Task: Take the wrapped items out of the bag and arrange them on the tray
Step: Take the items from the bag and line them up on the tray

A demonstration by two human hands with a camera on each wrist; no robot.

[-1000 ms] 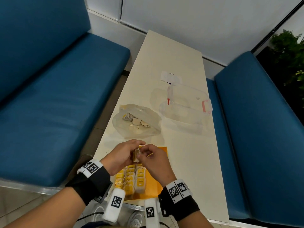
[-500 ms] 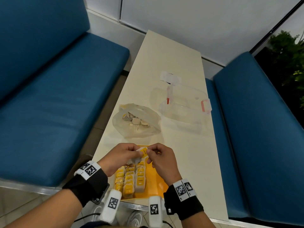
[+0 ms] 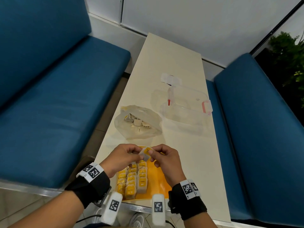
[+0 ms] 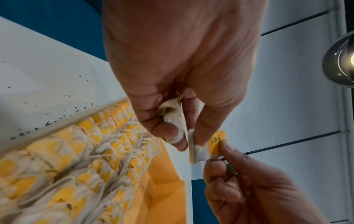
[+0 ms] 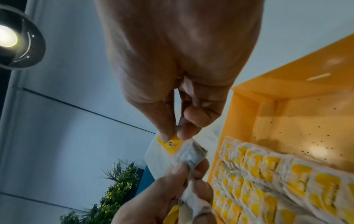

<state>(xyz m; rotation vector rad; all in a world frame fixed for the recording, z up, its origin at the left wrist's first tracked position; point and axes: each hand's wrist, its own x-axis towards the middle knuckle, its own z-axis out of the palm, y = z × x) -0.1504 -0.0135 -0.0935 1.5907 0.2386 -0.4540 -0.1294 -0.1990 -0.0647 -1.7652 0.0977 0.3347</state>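
Both hands have come down toward the tray [image 3: 158, 181]. My left hand [image 3: 122, 157] and right hand [image 3: 165, 159] pinch one sachet [image 3: 145, 153] between thumb and fingers, just above the far end of the rows [image 3: 133, 180]. Placement looks imminent; the bag [image 3: 138, 123], farther along the bench [image 3: 189, 145], holds more.

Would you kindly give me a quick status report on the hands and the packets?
Left hand and right hand both pinch one wrapped tea bag above the orange tray. Rows already laid. More in the plastic bag. Nothing blocking.
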